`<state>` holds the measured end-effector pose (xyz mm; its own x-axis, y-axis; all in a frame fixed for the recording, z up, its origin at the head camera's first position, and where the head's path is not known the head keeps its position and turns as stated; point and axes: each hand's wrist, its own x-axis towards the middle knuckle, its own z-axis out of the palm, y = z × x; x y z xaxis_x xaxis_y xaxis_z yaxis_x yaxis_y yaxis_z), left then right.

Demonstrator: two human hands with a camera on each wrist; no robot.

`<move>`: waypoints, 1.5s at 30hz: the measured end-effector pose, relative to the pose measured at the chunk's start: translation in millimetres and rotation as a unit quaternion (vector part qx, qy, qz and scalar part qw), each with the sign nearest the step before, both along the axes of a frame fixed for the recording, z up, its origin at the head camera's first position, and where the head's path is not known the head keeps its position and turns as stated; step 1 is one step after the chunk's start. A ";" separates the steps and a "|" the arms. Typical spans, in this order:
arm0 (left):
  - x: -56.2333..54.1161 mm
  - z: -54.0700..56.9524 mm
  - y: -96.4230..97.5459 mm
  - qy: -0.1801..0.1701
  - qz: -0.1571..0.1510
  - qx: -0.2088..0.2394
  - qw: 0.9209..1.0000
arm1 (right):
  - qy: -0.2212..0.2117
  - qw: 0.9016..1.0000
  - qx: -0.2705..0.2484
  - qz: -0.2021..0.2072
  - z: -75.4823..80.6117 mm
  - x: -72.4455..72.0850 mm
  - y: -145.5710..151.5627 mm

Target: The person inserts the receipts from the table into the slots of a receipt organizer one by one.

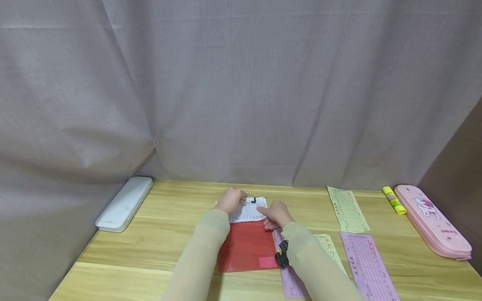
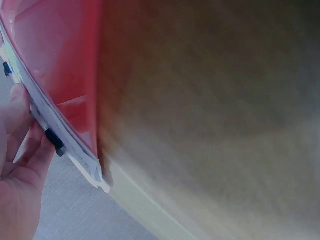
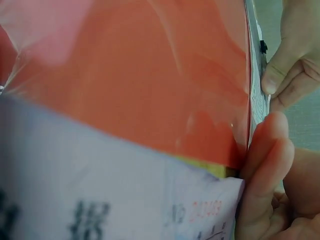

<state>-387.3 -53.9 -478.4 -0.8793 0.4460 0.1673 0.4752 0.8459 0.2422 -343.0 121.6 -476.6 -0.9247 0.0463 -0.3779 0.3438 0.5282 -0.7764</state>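
Observation:
A translucent red folder (image 1: 247,246) lies on the table, its far end under a printed white slip (image 1: 246,214). Along that end sits a small fastener with black ends (image 1: 253,200); in the left wrist view a black piece (image 2: 55,142) shows at the paper edge. My left hand (image 1: 230,200) pinches the paper edge beside the fastener, thumb against the near face. From the right, my right hand (image 1: 278,214) holds the slip's side, thumb over its print and other fingers curled at the folder's corner. The right wrist view has its fingertips (image 3: 275,145) right at the paper edge.
A purple slip (image 1: 290,282) lies partly under my right forearm, near a yellow slip (image 1: 327,246). Farther right are another yellow slip (image 1: 348,209), a purple slip (image 1: 369,263), a glue stick (image 1: 394,200) and a pink pencil case (image 1: 433,221). A white case (image 1: 125,202) lies left.

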 end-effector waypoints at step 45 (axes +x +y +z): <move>4.1 2.2 -1.9 -0.019 0.014 0.052 0.998 | 0.252 0.942 0.193 0.109 23.4 -4.4 126.9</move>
<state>-383.2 -55.8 -476.2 -0.8977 0.4031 0.1779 0.4406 0.8278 0.3473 -347.4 248.5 -453.2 -0.9856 -0.1212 0.1180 -0.1664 0.8199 -0.5479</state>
